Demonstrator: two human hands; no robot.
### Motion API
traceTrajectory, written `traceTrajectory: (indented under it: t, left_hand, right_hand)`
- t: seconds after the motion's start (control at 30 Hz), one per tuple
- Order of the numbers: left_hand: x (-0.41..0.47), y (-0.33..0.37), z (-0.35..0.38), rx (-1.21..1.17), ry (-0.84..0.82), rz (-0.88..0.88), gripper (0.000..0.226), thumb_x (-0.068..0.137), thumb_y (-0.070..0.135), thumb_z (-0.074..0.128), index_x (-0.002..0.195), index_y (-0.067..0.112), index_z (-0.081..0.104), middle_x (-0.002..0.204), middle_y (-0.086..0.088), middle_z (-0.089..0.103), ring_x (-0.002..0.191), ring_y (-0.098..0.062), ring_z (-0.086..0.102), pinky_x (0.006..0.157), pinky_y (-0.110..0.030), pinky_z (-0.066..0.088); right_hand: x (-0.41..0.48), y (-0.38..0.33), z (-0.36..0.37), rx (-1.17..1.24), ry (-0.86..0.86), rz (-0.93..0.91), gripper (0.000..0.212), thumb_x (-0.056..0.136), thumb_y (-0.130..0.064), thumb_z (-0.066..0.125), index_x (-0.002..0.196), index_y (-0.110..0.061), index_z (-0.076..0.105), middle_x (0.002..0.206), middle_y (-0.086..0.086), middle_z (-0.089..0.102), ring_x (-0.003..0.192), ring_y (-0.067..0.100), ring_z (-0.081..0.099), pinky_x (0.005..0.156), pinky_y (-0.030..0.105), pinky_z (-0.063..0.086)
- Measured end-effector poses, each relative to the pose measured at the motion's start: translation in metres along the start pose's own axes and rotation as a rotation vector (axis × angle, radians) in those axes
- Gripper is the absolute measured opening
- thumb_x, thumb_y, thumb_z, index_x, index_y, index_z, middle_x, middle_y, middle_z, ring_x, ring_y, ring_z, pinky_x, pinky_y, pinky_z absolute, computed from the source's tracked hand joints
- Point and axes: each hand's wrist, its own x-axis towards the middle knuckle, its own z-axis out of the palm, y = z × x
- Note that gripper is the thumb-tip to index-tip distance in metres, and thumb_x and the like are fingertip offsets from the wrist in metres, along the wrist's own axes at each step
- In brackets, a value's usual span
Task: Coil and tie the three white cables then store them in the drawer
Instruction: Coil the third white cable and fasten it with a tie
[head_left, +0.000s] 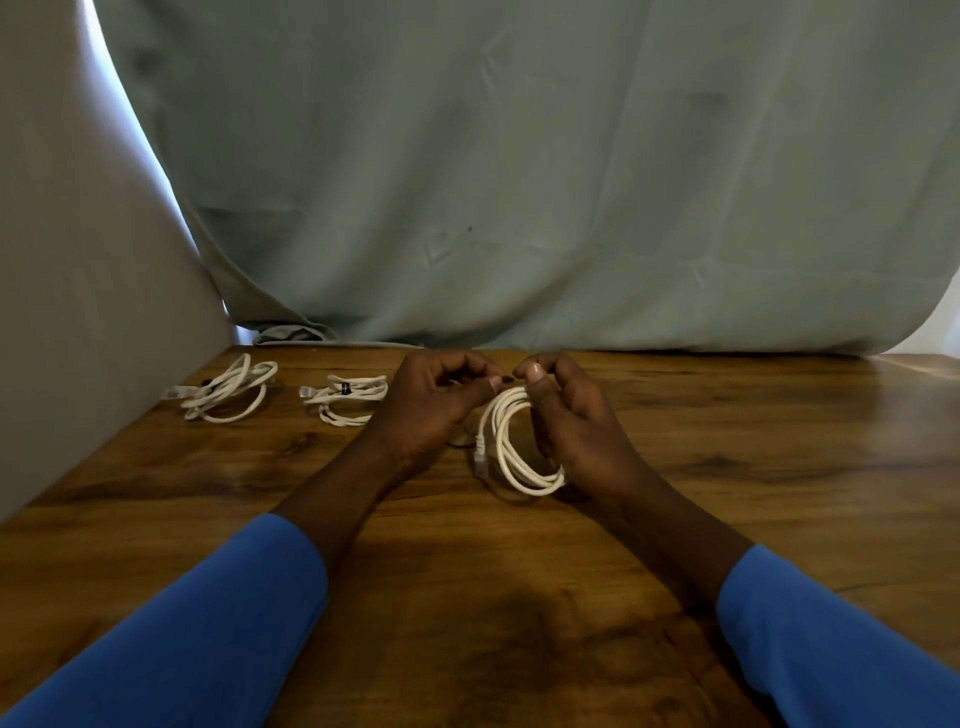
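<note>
**Position.** The third cable (511, 441) stood as an upright coil near the middle of the table's (779, 467) far edge. The right hand (571, 415) was clamped on it, thumb across the top of the loops and fingers curled behind. The left hand (436, 400), fingers curled, pinched a small dark tie (506, 381) at the crown of the coil, just beside the right thumb. The first cable (228, 389) and second cable (348, 397) lay coiled toward the far left corner, well apart from the hands. The second carried a black band (345, 387).

**Step in hand (judged): binding the third coil.**
- The right hand should hold all loops stacked flat while the left passes the tie round the whole bundle, not through part of it.
- The tie should be drawn snug enough that no loop slips out, yet not so tight that it kinks the cable.
- The loose connector (480, 457) at the coil's left side should be tucked against the loops.

**Limits of view.**
- The tie was tiny and partly covered by fingertips. Its type, and whether it already circled the coil, could not be told.
- Whether the coil's lower end touched the table was unclear.
- A band on the first cable could not be confirmed.
- The drawer was not in view.
</note>
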Motion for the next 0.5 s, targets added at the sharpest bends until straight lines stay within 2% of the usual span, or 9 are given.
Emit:
traceTrajectory:
  t: [0.1, 0.17, 0.23, 0.3, 0.33, 0.4, 0.5]
  left_hand:
    - [-0.001, 0.005, -0.002, -0.044, 0.016, -0.035, 0.008, 0.091, 0.001, 0.073, 0.096, 0.005, 0.078, 0.081, 0.001, 0.075, 0.068, 0.003, 0.064, 0.061, -0.009, 0.046]
    - [-0.002, 0.006, -0.004, -0.056, 0.022, -0.031, 0.011, 0.089, 0.002, 0.075, 0.099, 0.004, 0.078, 0.09, -0.006, 0.078, 0.079, -0.005, 0.071, 0.069, -0.014, 0.052]
    - [-0.001, 0.003, -0.006, 0.002, 0.052, -0.006, 0.012, 0.087, 0.008, 0.08, 0.098, 0.011, 0.079, 0.095, -0.005, 0.079, 0.089, -0.015, 0.074, 0.078, -0.024, 0.057]
    - [0.002, -0.006, -0.009, 0.207, 0.071, 0.049, 0.011, 0.086, 0.018, 0.083, 0.093, 0.025, 0.08, 0.092, 0.004, 0.078, 0.081, -0.01, 0.073, 0.074, -0.033, 0.058]
    - [0.003, -0.009, -0.011, 0.338, 0.04, 0.078, 0.01, 0.086, 0.022, 0.082, 0.092, 0.03, 0.08, 0.09, 0.01, 0.077, 0.078, -0.006, 0.071, 0.073, -0.036, 0.058]
    - [0.004, -0.011, -0.015, 0.499, -0.092, 0.094, 0.012, 0.087, 0.028, 0.079, 0.096, 0.036, 0.08, 0.093, 0.018, 0.077, 0.084, -0.004, 0.071, 0.077, -0.041, 0.059]
    - [0.004, -0.007, -0.015, 0.332, -0.246, 0.002, 0.019, 0.085, 0.014, 0.081, 0.101, 0.026, 0.081, 0.095, 0.006, 0.079, 0.09, -0.017, 0.075, 0.083, -0.047, 0.061]
  right_hand:
    - [0.001, 0.001, -0.002, -0.114, -0.008, -0.032, 0.027, 0.109, -0.034, 0.049, 0.112, -0.009, 0.061, 0.066, -0.016, 0.063, 0.058, -0.002, 0.057, 0.058, 0.016, 0.043]
    - [0.0, 0.002, -0.003, -0.17, -0.014, -0.044, 0.026, 0.108, -0.038, 0.049, 0.108, -0.015, 0.062, 0.067, -0.017, 0.062, 0.061, -0.002, 0.056, 0.062, 0.023, 0.042]
    - [-0.001, 0.003, -0.003, -0.163, -0.02, -0.032, 0.026, 0.108, -0.04, 0.049, 0.107, -0.017, 0.062, 0.064, -0.018, 0.06, 0.056, -0.002, 0.054, 0.059, 0.023, 0.039]
    - [-0.002, 0.001, -0.002, -0.138, -0.025, -0.024, 0.027, 0.108, -0.04, 0.049, 0.108, -0.016, 0.061, 0.062, -0.018, 0.059, 0.054, -0.002, 0.053, 0.057, 0.019, 0.038]
    - [-0.002, 0.001, -0.002, -0.13, -0.027, -0.023, 0.027, 0.108, -0.039, 0.049, 0.108, -0.015, 0.06, 0.062, -0.017, 0.058, 0.054, -0.002, 0.052, 0.056, 0.018, 0.038]
    - [-0.002, -0.001, -0.001, -0.125, -0.033, -0.031, 0.027, 0.109, -0.038, 0.047, 0.107, -0.014, 0.059, 0.065, -0.013, 0.057, 0.054, -0.001, 0.051, 0.054, 0.017, 0.039]
    - [-0.002, -0.003, -0.002, -0.114, -0.033, -0.046, 0.03, 0.109, -0.037, 0.044, 0.103, -0.01, 0.057, 0.069, -0.008, 0.055, 0.054, 0.0, 0.049, 0.052, 0.015, 0.038]
